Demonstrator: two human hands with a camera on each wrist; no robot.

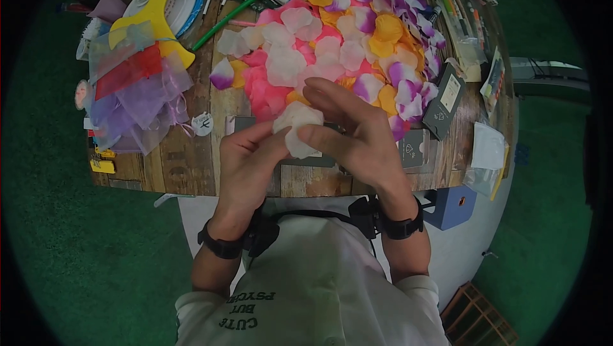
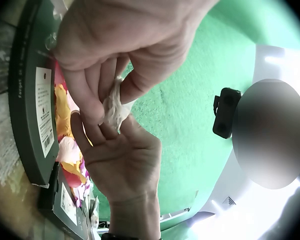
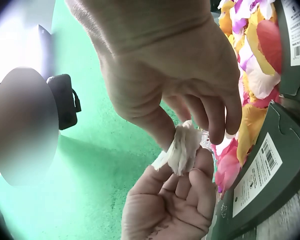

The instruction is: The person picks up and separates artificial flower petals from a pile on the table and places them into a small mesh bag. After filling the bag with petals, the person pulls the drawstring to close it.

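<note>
Sheer pouches (image 1: 140,103) lie on the table (image 1: 191,170), left of both hands. Next comes the left hand (image 1: 246,164), thumb and fingers pinching a crumpled white petal bundle (image 1: 298,130). That bundle sits right between the two hands (petals, by the look of it), above the table's near edge. The heap of loose petals (image 1: 281,65) spreads just beyond them. The right hand (image 1: 367,148) pinches the bundle's other side, its outer fingers extended. Further right, a dark box (image 1: 445,100) lies beside the heap.
</note>
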